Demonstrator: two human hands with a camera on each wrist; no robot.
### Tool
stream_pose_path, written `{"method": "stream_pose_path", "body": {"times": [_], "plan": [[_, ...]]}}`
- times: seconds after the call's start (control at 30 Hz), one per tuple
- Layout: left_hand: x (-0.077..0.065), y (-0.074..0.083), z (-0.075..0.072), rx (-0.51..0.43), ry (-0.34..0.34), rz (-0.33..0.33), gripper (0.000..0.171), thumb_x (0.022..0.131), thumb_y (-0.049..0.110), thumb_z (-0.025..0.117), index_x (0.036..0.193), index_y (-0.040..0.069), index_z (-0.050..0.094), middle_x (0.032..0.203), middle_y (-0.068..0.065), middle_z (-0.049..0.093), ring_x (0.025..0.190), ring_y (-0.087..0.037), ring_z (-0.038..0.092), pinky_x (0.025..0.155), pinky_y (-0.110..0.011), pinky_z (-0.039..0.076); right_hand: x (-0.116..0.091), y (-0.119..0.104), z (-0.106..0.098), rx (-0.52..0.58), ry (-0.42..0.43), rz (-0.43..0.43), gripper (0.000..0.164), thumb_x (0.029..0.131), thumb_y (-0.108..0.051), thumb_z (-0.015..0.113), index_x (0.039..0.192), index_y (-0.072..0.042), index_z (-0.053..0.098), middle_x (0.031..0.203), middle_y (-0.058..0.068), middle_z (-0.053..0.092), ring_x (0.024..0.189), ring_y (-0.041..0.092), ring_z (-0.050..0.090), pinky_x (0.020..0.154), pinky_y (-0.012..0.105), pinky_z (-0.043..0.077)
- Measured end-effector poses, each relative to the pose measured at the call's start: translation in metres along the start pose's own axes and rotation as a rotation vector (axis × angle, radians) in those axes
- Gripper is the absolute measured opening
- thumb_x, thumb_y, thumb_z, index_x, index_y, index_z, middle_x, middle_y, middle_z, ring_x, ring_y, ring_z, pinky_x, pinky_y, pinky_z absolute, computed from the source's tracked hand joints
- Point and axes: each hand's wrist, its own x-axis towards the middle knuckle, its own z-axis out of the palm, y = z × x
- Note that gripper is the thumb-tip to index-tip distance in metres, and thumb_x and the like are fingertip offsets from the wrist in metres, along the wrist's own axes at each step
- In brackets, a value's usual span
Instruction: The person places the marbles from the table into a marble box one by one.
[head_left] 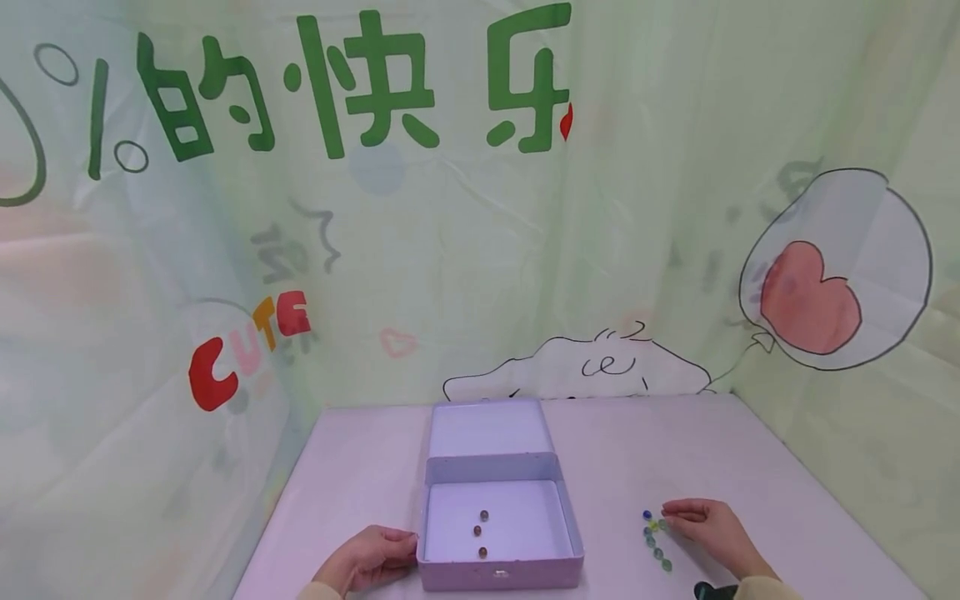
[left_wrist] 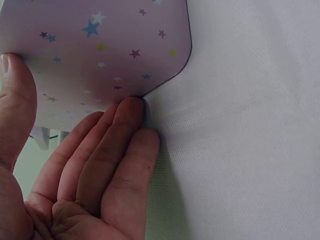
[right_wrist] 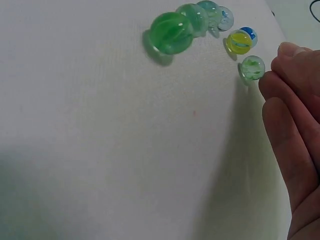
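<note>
In the head view my left hand point(head_left: 372, 557) is at the left wall of an open lilac box point(head_left: 498, 575). The left wrist view shows nearly straight fingers point(left_wrist: 95, 165) touching the box's star-printed side point(left_wrist: 120, 45), with the thumb against it farther left. Three brown marbles point(head_left: 477, 531) lie on the box floor. My right hand point(head_left: 708, 529) is over the table, right of a short row of glass marbles. Its fingertips are right beside a clear green-flecked marble point(right_wrist: 252, 67). A yellow marble point(right_wrist: 239, 42), a blue marble point(head_left: 647, 515) and several greenish marbles point(right_wrist: 171, 33) lie close by.
The box lid point(head_left: 489, 429) is folded back behind the box. Pale table cloth point(head_left: 637, 450) stretches under everything. A printed curtain point(head_left: 450, 250) hangs behind the table and along both sides. A dark object point(head_left: 712, 591) shows by the right wrist.
</note>
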Motion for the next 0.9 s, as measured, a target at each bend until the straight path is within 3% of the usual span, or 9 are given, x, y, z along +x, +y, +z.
{"method": "stream_pose_path", "body": {"times": [0.47,0.7,0.9], "plan": [[0.004,0.0,-0.002,0.004,0.003,0.007,0.036,0.1,0.014,0.067,0.126,-0.011,0.065,0.117,-0.021,0.074,0.104,-0.019,0.071,0.102,-0.05,0.056,-0.002,-0.012,0.008,-0.174,0.034,-0.072,0.028,0.085,-0.016,0.081,0.108,-0.002,0.075,0.102,0.011,0.078,0.094,0.024,0.072,0.083,0.045,0.06],[0.001,-0.002,-0.001,-0.015,-0.014,0.009,0.035,0.1,0.013,0.066,0.126,-0.011,0.066,0.118,-0.022,0.074,0.103,-0.018,0.071,0.102,-0.05,0.056,-0.005,-0.01,0.007,-0.187,0.058,-0.095,0.025,0.084,-0.014,0.082,0.105,-0.003,0.076,0.1,0.009,0.078,0.091,0.022,0.072,0.082,0.045,0.06],[0.003,-0.003,-0.002,-0.017,-0.001,0.004,0.034,0.099,0.013,0.067,0.125,-0.01,0.067,0.116,-0.021,0.075,0.102,-0.018,0.071,0.101,-0.048,0.057,-0.004,-0.022,-0.008,-0.128,0.023,-0.1,0.029,0.086,-0.014,0.081,0.11,0.001,0.074,0.103,0.012,0.078,0.093,0.022,0.072,0.082,0.042,0.061]]}}
